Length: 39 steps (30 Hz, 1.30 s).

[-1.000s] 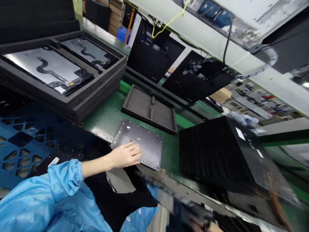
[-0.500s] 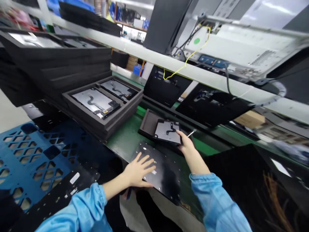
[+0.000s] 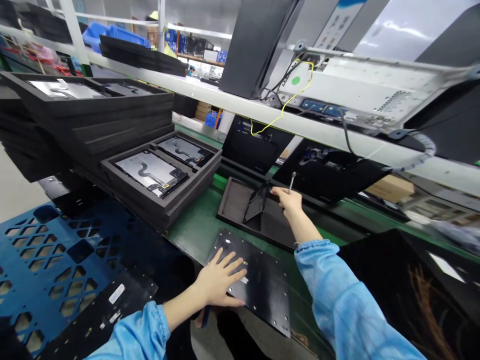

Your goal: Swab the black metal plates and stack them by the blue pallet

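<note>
My left hand (image 3: pixel 220 280) lies flat with fingers spread on a dark metal plate (image 3: pixel 258 280) at the near edge of the green bench. My right hand (image 3: pixel 288 201) is closed on the upper edge of a thin flat panel (image 3: pixel 256 206) that stands tilted on edge over a shallow black foam tray (image 3: pixel 240 220). A thin white stick (image 3: pixel 291 182) also pokes up from that hand.
A stack of black foam trays (image 3: pixel 161 200) with silvery panels stands to the left, taller stacks (image 3: pixel 93 115) behind it. A blue pallet (image 3: pixel 48 255) is lower left. Monitors (image 3: pixel 258 145) lean at the back under a white rail. A black ribbed block (image 3: pixel 405 290) is right.
My right hand came in with a panel, laid it over the foam tray, and has now tipped it up on edge. The left hand stayed on the plate. The view rose.
</note>
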Each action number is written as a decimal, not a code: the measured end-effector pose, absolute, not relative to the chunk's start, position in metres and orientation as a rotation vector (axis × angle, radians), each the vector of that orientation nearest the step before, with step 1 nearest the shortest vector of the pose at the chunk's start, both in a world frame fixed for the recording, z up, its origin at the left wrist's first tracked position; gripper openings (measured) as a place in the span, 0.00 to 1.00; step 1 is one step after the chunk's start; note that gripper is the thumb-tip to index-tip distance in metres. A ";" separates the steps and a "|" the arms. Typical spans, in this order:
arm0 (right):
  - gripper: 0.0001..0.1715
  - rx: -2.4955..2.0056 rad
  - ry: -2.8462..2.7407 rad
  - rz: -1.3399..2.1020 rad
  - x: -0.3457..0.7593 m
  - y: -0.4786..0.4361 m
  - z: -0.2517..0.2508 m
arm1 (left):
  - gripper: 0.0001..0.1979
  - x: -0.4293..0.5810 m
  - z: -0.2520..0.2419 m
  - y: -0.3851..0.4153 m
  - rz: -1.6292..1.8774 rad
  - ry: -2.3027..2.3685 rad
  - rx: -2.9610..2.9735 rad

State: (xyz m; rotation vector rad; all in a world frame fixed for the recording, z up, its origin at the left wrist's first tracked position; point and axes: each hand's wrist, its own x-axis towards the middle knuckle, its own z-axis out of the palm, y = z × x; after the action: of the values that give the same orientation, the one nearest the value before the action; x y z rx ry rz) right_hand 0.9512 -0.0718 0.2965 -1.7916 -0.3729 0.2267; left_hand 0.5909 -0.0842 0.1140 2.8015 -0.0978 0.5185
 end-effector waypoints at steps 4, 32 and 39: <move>0.22 -1.791 -0.649 0.396 0.929 -0.063 0.295 | 0.46 0.591 0.112 -0.084 0.529 -0.085 2.794; 0.21 -2.730 -1.522 -0.061 0.862 0.015 0.252 | 0.48 0.593 0.111 -0.081 0.566 -0.067 2.801; 0.18 -2.689 -1.315 0.052 0.879 -0.017 0.225 | 0.47 0.594 0.111 -0.081 0.583 -0.063 2.753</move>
State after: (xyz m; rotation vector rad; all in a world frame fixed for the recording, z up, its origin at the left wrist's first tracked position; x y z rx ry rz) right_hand 0.8792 -0.0170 0.2253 -2.6886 -1.3148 0.0524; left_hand 0.5935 -0.0815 0.1106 2.7528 -0.0628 0.5832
